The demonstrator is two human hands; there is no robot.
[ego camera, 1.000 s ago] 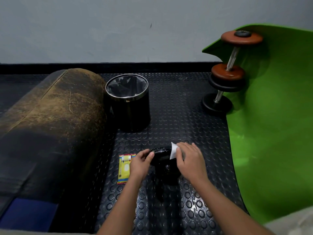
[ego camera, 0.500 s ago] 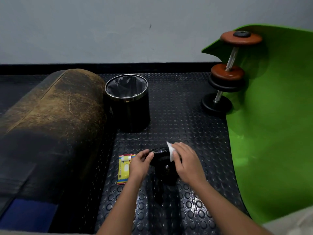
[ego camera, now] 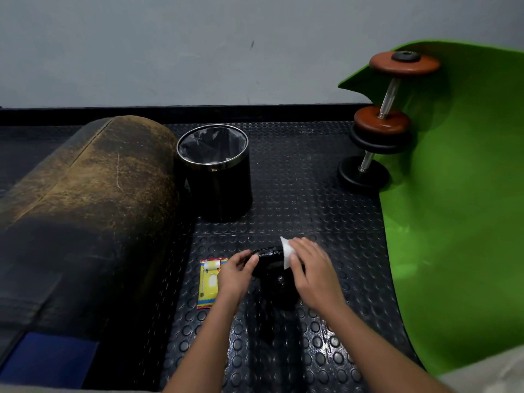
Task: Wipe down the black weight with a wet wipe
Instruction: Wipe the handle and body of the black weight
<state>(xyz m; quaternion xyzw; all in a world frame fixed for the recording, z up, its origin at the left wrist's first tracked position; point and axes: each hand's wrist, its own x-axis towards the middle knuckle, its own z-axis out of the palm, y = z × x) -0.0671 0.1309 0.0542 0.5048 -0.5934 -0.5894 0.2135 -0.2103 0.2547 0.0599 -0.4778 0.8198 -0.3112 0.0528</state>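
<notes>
A shiny black weight (ego camera: pixel 270 263) stands on the studded black floor mat (ego camera: pixel 297 199) between my hands. My left hand (ego camera: pixel 235 275) grips its left side with fingers and thumb curled round the rim. My right hand (ego camera: pixel 313 272) lies over the weight's right side and presses a folded white wet wipe (ego camera: pixel 287 251) against it. The wipe's upper corner sticks out past my fingertips. Much of the weight's right half is hidden under my right hand.
A yellow and red wet wipe packet (ego camera: pixel 209 282) lies flat just left of my left hand. A black bin (ego camera: pixel 217 171) with a liner stands behind. A worn brown bolster (ego camera: pixel 85 208) fills the left. A dumbbell (ego camera: pixel 380 120) leans on a green mat (ego camera: pixel 459 208) at right.
My right hand has slid the wipe slightly left across the top of the weight. My left hand has stayed gripping the weight's left side.
</notes>
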